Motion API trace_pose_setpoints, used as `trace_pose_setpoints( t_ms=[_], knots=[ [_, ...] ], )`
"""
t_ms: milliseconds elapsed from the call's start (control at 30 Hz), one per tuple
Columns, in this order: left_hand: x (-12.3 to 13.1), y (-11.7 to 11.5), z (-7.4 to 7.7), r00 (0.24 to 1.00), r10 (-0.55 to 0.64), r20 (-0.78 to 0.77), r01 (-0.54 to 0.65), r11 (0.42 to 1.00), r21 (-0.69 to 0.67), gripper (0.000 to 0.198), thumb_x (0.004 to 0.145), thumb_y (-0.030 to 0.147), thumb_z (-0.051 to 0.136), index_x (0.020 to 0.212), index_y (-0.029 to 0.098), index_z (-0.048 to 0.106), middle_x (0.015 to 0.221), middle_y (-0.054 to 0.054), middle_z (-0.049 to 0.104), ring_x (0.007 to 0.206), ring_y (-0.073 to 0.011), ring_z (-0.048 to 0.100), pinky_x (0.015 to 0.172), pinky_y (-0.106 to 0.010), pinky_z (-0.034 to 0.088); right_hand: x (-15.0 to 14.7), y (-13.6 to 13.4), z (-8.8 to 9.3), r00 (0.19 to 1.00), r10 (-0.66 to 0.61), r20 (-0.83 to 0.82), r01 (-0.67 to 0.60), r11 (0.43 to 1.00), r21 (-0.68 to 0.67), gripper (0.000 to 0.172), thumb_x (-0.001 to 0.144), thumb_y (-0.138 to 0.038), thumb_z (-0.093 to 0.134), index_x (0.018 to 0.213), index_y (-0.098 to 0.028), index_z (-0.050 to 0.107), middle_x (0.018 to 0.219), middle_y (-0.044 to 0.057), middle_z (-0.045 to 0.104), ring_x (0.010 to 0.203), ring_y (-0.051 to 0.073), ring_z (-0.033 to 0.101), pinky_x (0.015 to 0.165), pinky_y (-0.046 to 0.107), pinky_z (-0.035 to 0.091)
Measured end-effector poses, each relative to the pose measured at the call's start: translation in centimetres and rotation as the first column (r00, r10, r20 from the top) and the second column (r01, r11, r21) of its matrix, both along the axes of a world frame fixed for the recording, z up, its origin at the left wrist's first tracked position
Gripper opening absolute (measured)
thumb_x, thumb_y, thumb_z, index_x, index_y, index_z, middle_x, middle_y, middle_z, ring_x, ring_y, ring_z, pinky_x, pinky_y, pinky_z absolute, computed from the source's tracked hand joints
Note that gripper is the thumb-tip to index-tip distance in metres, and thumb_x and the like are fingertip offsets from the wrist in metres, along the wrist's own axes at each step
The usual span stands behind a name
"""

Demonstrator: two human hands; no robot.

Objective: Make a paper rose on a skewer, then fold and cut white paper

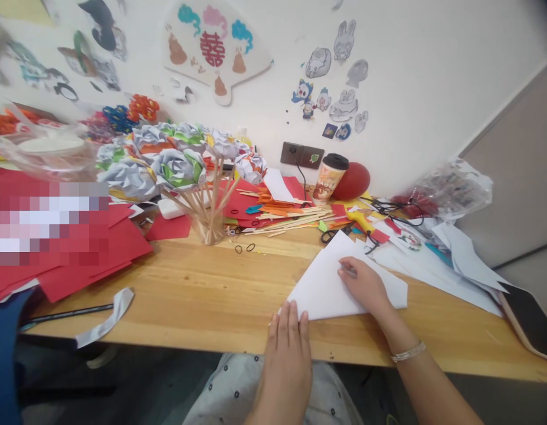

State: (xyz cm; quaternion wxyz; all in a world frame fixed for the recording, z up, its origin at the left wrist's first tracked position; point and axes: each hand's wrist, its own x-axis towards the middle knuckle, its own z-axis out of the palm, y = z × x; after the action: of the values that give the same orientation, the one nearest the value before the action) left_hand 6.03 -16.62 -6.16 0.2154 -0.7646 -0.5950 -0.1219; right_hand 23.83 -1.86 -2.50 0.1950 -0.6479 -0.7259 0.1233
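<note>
A folded sheet of white paper (324, 283) lies near the table's front edge, roughly a triangle with its peak pointing away from me. My left hand (291, 339) rests flat on its lower left corner, fingers stretched out. Over the right half of the sheet, my right hand (364, 283) is closed on a short grey stick-like thing (347, 270). Most of that thing is hidden by the fingers, so its kind is unclear. Just behind the sheet are black-handled scissors (330, 236), partly covered.
Paper flowers on sticks stand in a clear cup (208, 230). Behind lie loose wooden sticks (295, 219), a lidded paper cup (330, 180) and a yellow-handled tool (360, 221). Red paper (91, 260) spreads at left; white sheets (436, 271) and a phone (532, 321) lie at right.
</note>
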Motion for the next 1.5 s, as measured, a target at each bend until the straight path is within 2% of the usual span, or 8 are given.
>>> trace_pose_setpoints(
  t_ms=[200, 300, 433, 600, 833, 1133, 1400, 1500],
  knots=[
    [-0.7, 0.4, -0.4, 0.997, -0.041, 0.059, 0.046, 0.996, -0.076, 0.04, 0.078, 0.016, 0.044, 0.118, 0.012, 0.052, 0.123, -0.016, 0.054, 0.112, -0.0287, 0.05, 0.087, -0.04, 0.046, -0.4, -0.2, 0.4, 1.0, -0.023, 0.0, 0.023, 0.999, -0.028, 0.022, 0.077, -0.023, 0.048, 0.098, -0.023, 0.056, 0.093, 0.003, 0.059, 0.087, 0.018, 0.056, 0.073, 0.029, 0.04],
    [-1.3, 0.6, -0.3, 0.991, -0.079, 0.111, 0.097, 0.982, -0.161, 0.046, 0.075, 0.023, 0.052, 0.12, 0.013, 0.049, 0.126, -0.016, 0.05, 0.114, -0.0295, 0.048, 0.087, -0.039, 0.047, -0.4, -0.3, 0.5, 0.999, 0.001, 0.035, 0.0, 0.999, -0.032, 0.038, 0.08, -0.022, 0.045, 0.117, -0.027, 0.047, 0.096, 0.003, 0.055, 0.086, 0.018, 0.055, 0.07, 0.027, 0.04],
    [-1.9, 1.0, 1.2, 0.984, -0.095, 0.149, 0.138, 0.94, -0.311, 0.059, 0.069, 0.027, 0.063, 0.124, 0.014, 0.045, 0.128, -0.019, 0.047, 0.115, -0.0313, 0.046, 0.087, -0.039, 0.047, -0.3, -0.5, 0.5, 0.984, 0.123, 0.132, -0.118, 0.992, -0.049, 0.045, 0.084, -0.018, 0.036, 0.124, -0.039, 0.042, 0.101, 0.001, 0.047, 0.085, 0.015, 0.054, 0.068, 0.025, 0.038],
    [-2.2, 1.2, 3.4, 0.984, -0.09, 0.151, 0.148, 0.887, -0.437, 0.062, 0.068, 0.027, 0.065, 0.125, 0.016, 0.044, 0.132, -0.018, 0.042, 0.118, -0.0288, 0.043, 0.089, -0.035, 0.045, -0.5, -0.9, 0.6, 0.967, 0.146, 0.207, -0.139, 0.989, -0.045, 0.042, 0.086, -0.02, 0.034, 0.122, -0.04, 0.044, 0.099, 0.001, 0.044, 0.08, 0.014, 0.051, 0.065, 0.024, 0.036],
    [-2.1, 1.2, 3.0, 0.989, -0.125, 0.077, 0.145, 0.915, -0.376, 0.06, 0.069, 0.031, 0.065, 0.124, 0.016, 0.046, 0.133, -0.017, 0.04, 0.121, -0.0289, 0.039, 0.088, -0.035, 0.046, -0.6, -1.0, 0.5, 0.973, 0.137, 0.188, -0.142, 0.99, 0.013, 0.039, 0.087, -0.02, 0.035, 0.119, -0.036, 0.049, 0.099, 0.002, 0.045, 0.081, 0.015, 0.052, 0.066, 0.024, 0.037],
    [-1.2, 1.1, 3.1, 0.996, -0.049, 0.071, 0.068, 0.95, -0.304, 0.057, 0.064, 0.046, 0.066, 0.113, 0.018, 0.056, 0.131, -0.017, 0.043, 0.119, -0.0294, 0.042, 0.083, -0.036, 0.049, -0.2, -1.0, 0.5, 0.973, 0.179, 0.148, -0.182, 0.983, 0.004, 0.037, 0.088, -0.022, 0.035, 0.119, -0.037, 0.049, 0.092, 0.001, 0.048, 0.075, 0.013, 0.053, 0.064, 0.023, 0.037],
    [-1.0, 1.0, 2.3, 0.994, -0.081, 0.074, 0.098, 0.958, -0.269, 0.076, 0.067, 0.044, 0.062, 0.133, 0.02, 0.033, 0.139, -0.014, 0.033, 0.122, -0.0326, 0.038, 0.085, -0.042, 0.047, 0.0, -0.7, 0.6, 0.974, 0.19, 0.126, -0.19, 0.982, -0.01, 0.037, 0.087, -0.02, 0.037, 0.118, -0.035, 0.051, 0.09, 0.001, 0.048, 0.074, 0.013, 0.053, 0.064, 0.022, 0.038],
    [-0.4, 1.2, 2.5, 0.993, -0.079, 0.083, 0.1, 0.952, -0.291, 0.076, 0.064, 0.049, 0.064, 0.13, 0.021, 0.038, 0.138, -0.013, 0.034, 0.121, -0.0346, 0.038, 0.084, -0.048, 0.046, -0.2, -0.9, 0.6, 0.974, 0.179, 0.14, -0.18, 0.984, -0.004, 0.035, 0.088, -0.022, 0.036, 0.116, -0.034, 0.052, 0.09, 0.001, 0.047, 0.071, 0.012, 0.052, 0.062, 0.022, 0.037]
  ],
)
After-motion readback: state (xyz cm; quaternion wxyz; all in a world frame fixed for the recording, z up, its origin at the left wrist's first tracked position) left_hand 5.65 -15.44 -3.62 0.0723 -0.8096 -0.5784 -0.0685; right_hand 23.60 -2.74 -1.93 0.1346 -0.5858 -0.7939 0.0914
